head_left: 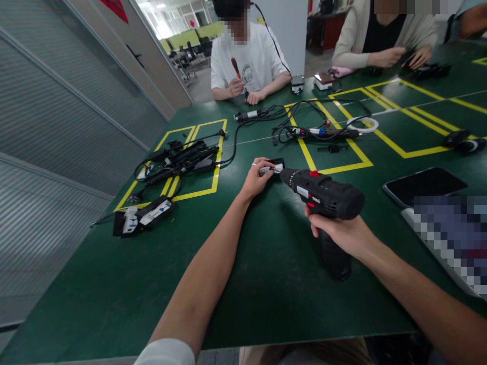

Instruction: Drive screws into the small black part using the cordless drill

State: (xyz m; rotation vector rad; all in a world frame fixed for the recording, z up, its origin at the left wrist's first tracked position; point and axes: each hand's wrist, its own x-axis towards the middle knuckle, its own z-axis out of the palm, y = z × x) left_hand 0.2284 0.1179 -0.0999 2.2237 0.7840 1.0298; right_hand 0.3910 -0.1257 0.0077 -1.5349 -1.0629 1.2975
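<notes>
1. Cables, a black tangled bundle (178,157), lie left of centre on the green table (266,284).
2. Mid-frame, my left hand (255,178) pinches a small black plastic block (274,166).
3. Right of it, my right hand (340,234) grips the black cordless drill (323,195), tip touching the block.

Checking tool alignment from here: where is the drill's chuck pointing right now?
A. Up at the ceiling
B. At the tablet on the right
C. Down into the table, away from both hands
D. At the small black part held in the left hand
D: the right hand grips the black drill, and its chuck end meets the small black part that the left hand pinches on the green table.
</notes>
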